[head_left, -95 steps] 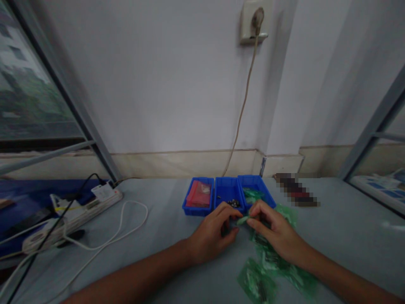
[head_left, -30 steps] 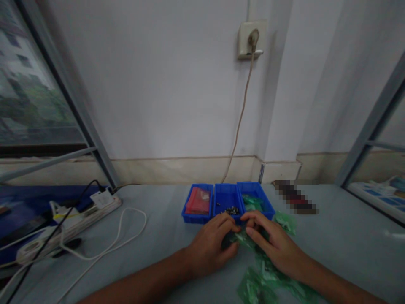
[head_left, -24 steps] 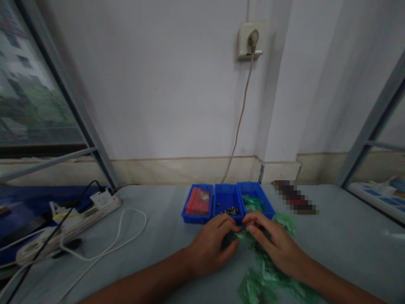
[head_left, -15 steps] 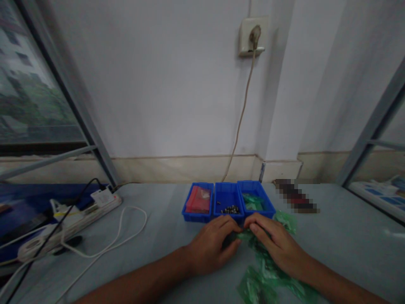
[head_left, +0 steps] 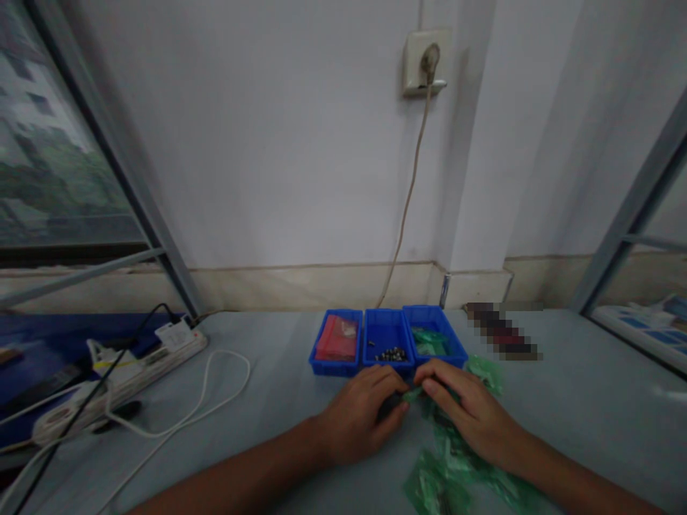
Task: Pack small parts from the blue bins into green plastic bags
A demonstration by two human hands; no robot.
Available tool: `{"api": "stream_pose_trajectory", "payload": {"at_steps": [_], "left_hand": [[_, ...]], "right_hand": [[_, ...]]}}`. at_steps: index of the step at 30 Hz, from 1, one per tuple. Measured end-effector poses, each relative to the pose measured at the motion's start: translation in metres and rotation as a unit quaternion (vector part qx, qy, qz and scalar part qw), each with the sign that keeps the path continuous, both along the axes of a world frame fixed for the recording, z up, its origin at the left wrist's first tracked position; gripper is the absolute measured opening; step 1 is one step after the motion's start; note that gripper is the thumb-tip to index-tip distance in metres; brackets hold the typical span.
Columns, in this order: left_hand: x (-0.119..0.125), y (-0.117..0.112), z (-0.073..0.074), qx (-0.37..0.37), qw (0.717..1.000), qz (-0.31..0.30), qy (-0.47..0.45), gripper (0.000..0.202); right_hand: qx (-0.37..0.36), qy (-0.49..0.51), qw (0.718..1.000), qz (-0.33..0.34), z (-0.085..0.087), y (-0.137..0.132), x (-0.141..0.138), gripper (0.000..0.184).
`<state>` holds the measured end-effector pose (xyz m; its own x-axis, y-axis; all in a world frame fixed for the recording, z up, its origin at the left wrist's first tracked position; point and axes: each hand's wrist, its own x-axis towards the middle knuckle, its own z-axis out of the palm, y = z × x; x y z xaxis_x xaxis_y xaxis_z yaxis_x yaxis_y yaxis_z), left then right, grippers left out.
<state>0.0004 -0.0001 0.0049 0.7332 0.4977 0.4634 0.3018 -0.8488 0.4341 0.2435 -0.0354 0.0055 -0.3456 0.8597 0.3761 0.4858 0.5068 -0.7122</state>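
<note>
My left hand (head_left: 358,417) and my right hand (head_left: 470,418) meet just in front of three small blue bins. Both pinch the same small green plastic bag (head_left: 412,394) with curled fingers, low over the table. Several more green bags (head_left: 445,472) lie under and behind my right hand. The left bin (head_left: 337,342) holds red bags, the middle bin (head_left: 387,343) holds small dark metal parts, and the right bin (head_left: 436,340) holds green bags.
A white power strip (head_left: 144,350) with white and black cables lies at the left. A cord (head_left: 408,200) runs from the wall socket (head_left: 424,64) down behind the bins. A blurred dark object (head_left: 502,336) lies at the right, beside grey metal frames.
Over the last three seconds both hands lowered the green bag from above the table to just over it. In the last second they barely moved.
</note>
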Motion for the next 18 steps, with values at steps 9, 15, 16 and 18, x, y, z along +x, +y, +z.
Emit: {"api": "stream_pose_trajectory", "payload": {"at_steps": [9, 15, 16, 18], "left_hand": [[0.0000, 0.0008, -0.0036, 0.013, 1.000, 0.001, 0.016, 0.011], [0.0004, 0.0013, -0.0040, 0.018, 1.000, 0.001, 0.025, 0.009], [0.0005, 0.0011, -0.0039, 0.022, 0.999, 0.001, 0.026, 0.009], [0.0007, 0.0005, -0.0037, 0.029, 0.999, 0.001, 0.032, 0.007]], "right_hand": [[0.000, -0.003, 1.000, -0.002, -0.0028, 0.0008, 0.0004, 0.029], [-0.005, -0.011, 1.000, -0.001, -0.0017, 0.0013, 0.0001, 0.030], [-0.007, -0.013, 1.000, -0.001, -0.0015, 0.0012, 0.0002, 0.030], [-0.008, -0.018, 1.000, 0.002, -0.0016, 0.0009, 0.0005, 0.031]]}}
